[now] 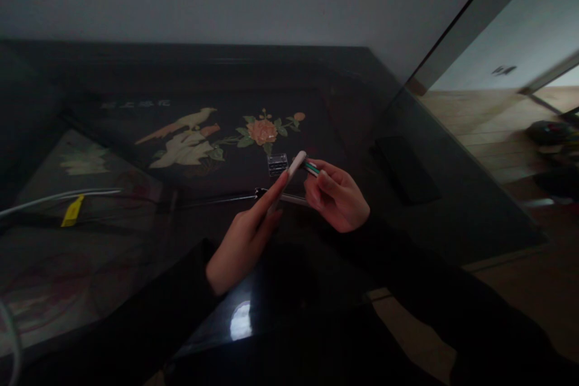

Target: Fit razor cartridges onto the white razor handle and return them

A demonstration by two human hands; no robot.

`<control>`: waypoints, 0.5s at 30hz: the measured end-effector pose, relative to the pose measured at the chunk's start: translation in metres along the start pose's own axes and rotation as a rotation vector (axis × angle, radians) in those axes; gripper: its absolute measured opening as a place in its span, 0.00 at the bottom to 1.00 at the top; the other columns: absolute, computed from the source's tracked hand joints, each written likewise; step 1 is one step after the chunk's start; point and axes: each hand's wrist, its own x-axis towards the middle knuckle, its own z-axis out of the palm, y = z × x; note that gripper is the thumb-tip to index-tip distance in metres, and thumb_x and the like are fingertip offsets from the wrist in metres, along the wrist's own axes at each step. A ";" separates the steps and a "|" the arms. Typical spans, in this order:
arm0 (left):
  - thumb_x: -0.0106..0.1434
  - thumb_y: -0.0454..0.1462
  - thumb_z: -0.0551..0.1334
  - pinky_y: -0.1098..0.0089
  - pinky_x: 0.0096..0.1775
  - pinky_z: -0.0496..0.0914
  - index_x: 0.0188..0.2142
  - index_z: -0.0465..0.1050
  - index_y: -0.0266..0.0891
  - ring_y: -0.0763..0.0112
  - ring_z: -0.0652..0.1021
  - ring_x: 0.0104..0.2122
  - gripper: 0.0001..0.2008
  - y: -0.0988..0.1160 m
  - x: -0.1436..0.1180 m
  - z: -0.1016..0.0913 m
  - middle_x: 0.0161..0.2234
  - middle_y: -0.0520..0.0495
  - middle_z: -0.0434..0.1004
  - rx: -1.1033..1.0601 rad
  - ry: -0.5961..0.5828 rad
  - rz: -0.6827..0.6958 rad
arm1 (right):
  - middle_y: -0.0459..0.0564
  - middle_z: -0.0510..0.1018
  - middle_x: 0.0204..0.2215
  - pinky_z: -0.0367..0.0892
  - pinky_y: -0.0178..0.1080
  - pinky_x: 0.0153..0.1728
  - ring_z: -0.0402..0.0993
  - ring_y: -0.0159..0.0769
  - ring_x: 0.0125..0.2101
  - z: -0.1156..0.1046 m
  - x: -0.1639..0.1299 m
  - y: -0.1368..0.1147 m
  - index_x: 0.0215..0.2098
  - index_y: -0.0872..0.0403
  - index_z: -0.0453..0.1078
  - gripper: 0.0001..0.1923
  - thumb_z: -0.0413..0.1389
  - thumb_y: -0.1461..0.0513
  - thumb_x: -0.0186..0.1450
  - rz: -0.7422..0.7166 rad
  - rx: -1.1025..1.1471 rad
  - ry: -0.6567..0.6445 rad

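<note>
Left hand (244,235) grip closed on white stick (289,178) slanting up-right, right hand (337,196) pinching perhaps a green-striped pen (311,167), dim view

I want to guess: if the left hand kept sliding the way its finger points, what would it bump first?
Probably the small clear box on the dark table, just beyond the white stick the left hand holds; depth is hard to judge.

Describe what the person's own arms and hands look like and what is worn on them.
Both arms wear long black sleeves reaching the wrists. The left hand and right hand are bare: no gloves. No rings, watch or markings show in the dim light.
</note>
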 end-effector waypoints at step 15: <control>0.68 0.34 0.52 0.62 0.55 0.69 0.67 0.52 0.43 0.63 0.74 0.54 0.28 0.001 -0.003 0.004 0.58 0.45 0.71 0.003 -0.100 0.082 | 0.37 0.69 0.16 0.54 0.27 0.15 0.58 0.20 0.13 0.000 0.000 -0.001 0.41 0.55 0.74 0.21 0.68 0.54 0.53 0.056 0.006 0.053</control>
